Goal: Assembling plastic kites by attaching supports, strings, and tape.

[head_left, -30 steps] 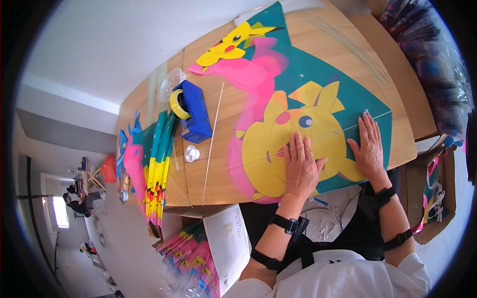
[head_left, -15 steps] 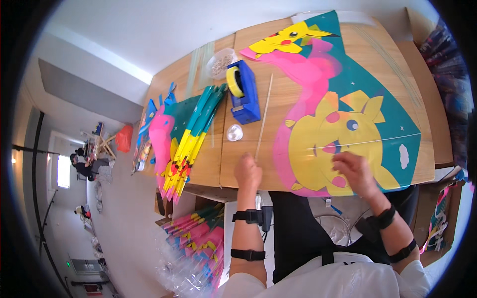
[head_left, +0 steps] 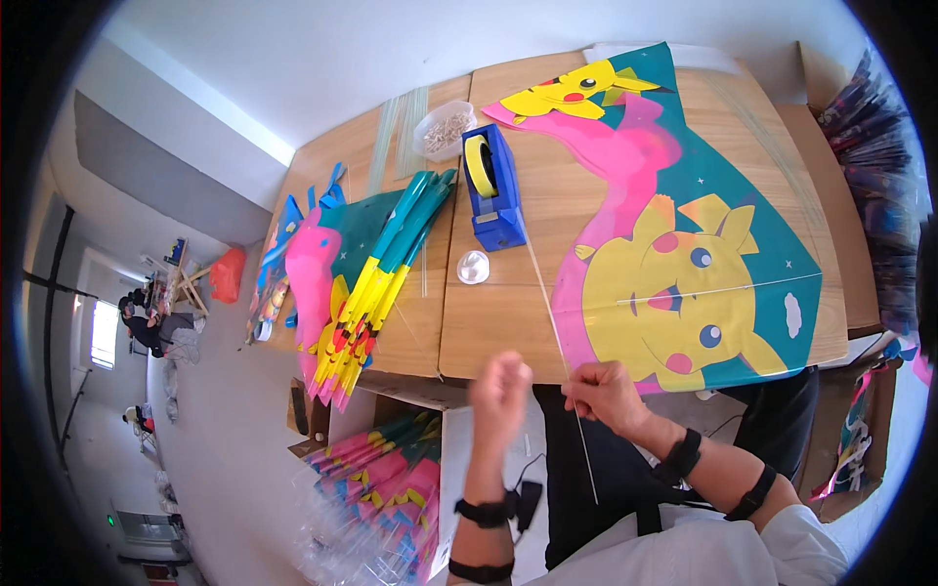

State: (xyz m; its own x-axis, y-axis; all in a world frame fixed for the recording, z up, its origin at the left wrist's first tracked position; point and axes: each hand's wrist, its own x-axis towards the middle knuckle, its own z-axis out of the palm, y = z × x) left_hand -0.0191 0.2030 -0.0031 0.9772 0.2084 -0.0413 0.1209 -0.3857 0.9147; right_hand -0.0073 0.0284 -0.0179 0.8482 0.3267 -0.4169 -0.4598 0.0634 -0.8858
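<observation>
A thin white rod (head_left: 547, 301) slants from beside the tape dispenser down past the table's front edge, over my dark trousers. My right hand (head_left: 608, 396) is closed, thumb and fingers pinching the rod near the table edge. Left of it, my left hand (head_left: 502, 389) is raised at the edge, apart from the rod; motion smears its fingers. A large kite sheet (head_left: 664, 264) lies spread on the right of the table, green and pink with yellow cartoon figures. Another thin rod (head_left: 723, 289) lies across its big yellow face.
A blue tape dispenser (head_left: 496, 186) with yellow tape stands mid-table, near a tub of small pieces (head_left: 445, 130) and a small clear round item (head_left: 473, 267). Folded kites (head_left: 376, 293) lie at left. Below are bagged kites (head_left: 391, 479); at right, a box (head_left: 850, 430).
My right hand has left the kite sheet, moving left and down to pinch the rod. The rod has come nearer to me. My left hand has moved down and off it.
</observation>
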